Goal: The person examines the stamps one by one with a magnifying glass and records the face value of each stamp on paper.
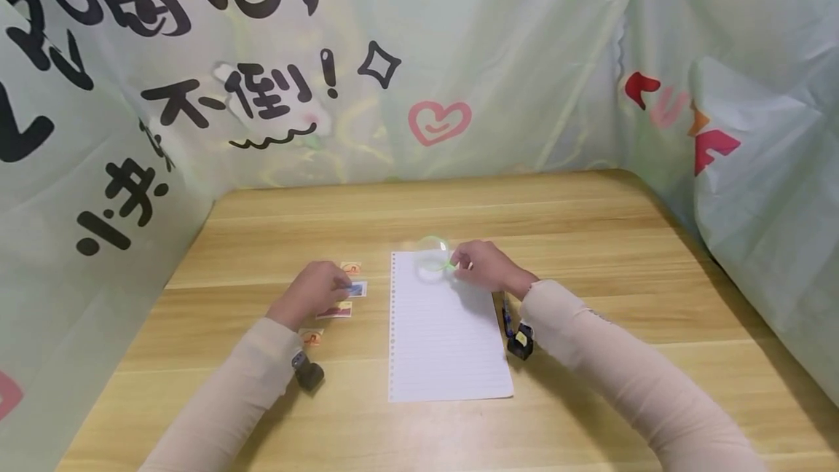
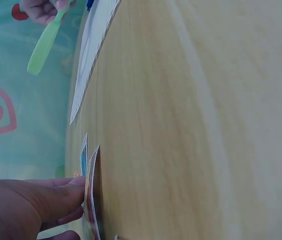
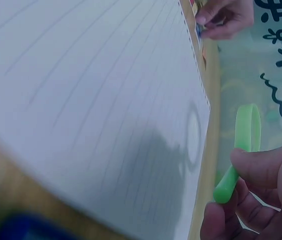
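Light-green, round-framed plastic magnifying glass point(image 1: 432, 253) is held raised over the far end of a white, lined, hole-punched paper sheet point(image 1: 446, 341). Handle is pinched by the right hand point(image 1: 486, 266), thumb against bent fingers, no gap seen in that grip.

Small, white-bordered paper stamp with a blue picture point(image 1: 357, 289) is met at its left end by fingertips of the left hand point(image 1: 314, 288). Fingers bent, tips close together; whether anything is pinched cannot be told. Orange-printed paper stamp point(image 1: 351, 268) is placed just beyond, red-and-yellow paper stamp point(image 1: 337, 310) just nearer, second orange-printed one point(image 1: 312, 339) nearest; all on the light wood-grain counter point(image 1: 262, 246).

Key relation: lens is pointed left from the right grip, handle axis slanted slightly nearward toward that hand. Blue-picture stamp is set left and a little nearer, past the punched edge, well apart from the lens; left hand is much the nearer.
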Demonstrator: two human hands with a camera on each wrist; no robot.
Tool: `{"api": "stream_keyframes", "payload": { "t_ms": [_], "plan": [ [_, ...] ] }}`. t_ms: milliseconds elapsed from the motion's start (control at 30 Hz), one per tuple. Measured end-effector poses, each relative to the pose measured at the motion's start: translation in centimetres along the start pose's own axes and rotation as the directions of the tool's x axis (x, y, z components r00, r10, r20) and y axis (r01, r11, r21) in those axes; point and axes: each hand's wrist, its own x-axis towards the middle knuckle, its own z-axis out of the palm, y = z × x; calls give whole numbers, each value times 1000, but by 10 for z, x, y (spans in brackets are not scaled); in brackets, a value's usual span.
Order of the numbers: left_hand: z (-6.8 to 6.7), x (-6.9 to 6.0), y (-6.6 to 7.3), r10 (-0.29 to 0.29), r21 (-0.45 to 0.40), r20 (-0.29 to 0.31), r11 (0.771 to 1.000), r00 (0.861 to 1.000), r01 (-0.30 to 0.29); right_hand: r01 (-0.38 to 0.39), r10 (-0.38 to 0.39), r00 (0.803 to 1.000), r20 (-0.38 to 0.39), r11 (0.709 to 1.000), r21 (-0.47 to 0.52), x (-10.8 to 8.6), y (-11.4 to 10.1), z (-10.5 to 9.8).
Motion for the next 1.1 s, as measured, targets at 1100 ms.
{"api": "stream_keyframes", "payload": {
  "t_ms": [1100],
  "plan": [
    [1,-1,1,-10,-25,-36,1000,999,9,98,-92,991,102,994,-54,47,-51,59]
  ]
}}
